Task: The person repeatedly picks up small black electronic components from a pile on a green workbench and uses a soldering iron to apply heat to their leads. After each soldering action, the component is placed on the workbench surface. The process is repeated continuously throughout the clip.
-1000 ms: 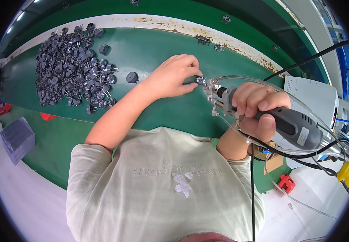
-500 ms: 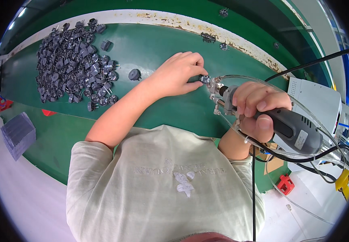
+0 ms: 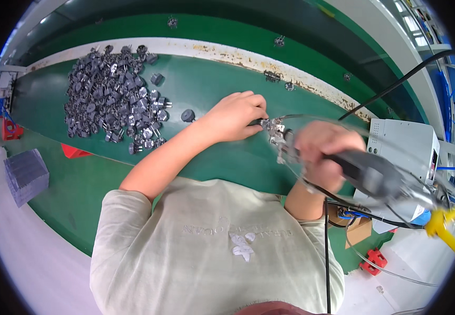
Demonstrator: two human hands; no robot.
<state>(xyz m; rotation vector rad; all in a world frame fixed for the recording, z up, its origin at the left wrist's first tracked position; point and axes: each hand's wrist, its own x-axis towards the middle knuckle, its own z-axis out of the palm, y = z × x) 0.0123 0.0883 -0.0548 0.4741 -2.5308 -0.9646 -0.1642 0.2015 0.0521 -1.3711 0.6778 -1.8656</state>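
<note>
My left hand [image 3: 234, 116] reaches over the green belt [image 3: 212, 157] and pinches a small dark part [image 3: 262, 124] at its fingertips. My right hand [image 3: 322, 153] is wrapped around a grey electric screwdriver [image 3: 374, 176], blurred by motion, whose metal tip [image 3: 278, 134] points at that part. A big heap of small dark plug-like parts [image 3: 112, 100] lies on the belt to the left of my left hand. One single round dark part [image 3: 187, 115] lies between the heap and my left wrist.
A white-grey control box [image 3: 403, 144] stands at the right, with black cables and a clear hose running to the tool. A red block [image 3: 75, 153] and a grey tray [image 3: 25, 176] sit at the left. Stray parts [image 3: 275, 76] lie along the belt's far edge.
The right hand with the screwdriver has shifted slightly and is now blurred by motion. The left hand stays on the small part at the tool's tip.
</note>
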